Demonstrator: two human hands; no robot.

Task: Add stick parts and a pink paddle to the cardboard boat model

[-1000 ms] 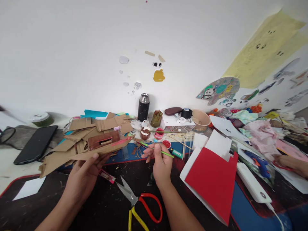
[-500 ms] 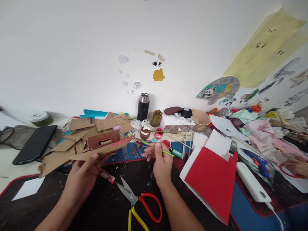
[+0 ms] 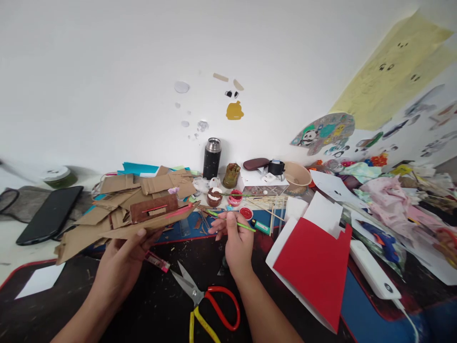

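Observation:
My left hand (image 3: 123, 264) is closed on a flat cardboard piece (image 3: 137, 228), thumb near its front edge. A brown-painted cardboard box (image 3: 153, 207) with a slot shows on the piece, and pink paint marks its right end. My right hand (image 3: 238, 252) pinches a green paintbrush (image 3: 248, 228), its tip pointing left toward the cardboard and apart from it. Beyond that hand stand an open pot of red paint (image 3: 246, 213), a pink paint pot (image 3: 235, 196) and a jar with brown and white paint (image 3: 214, 196). Scissors (image 3: 194, 290) with red and yellow handles lie between my forearms.
Cardboard scraps (image 3: 89, 214) pile up at the left beside a black phone (image 3: 50, 214). A black flask (image 3: 212, 159) stands by the wall. A red folder (image 3: 314, 267), a white power bank (image 3: 374, 271) and a blue glue gun (image 3: 383, 240) lie right. Another person's blurred hand (image 3: 448, 245) is at the far right.
The view has shifted very slightly. My right hand and paintbrush have moved a little left, while my left hand keeps its hold. The other person's hand at the far right has moved and is blurred.

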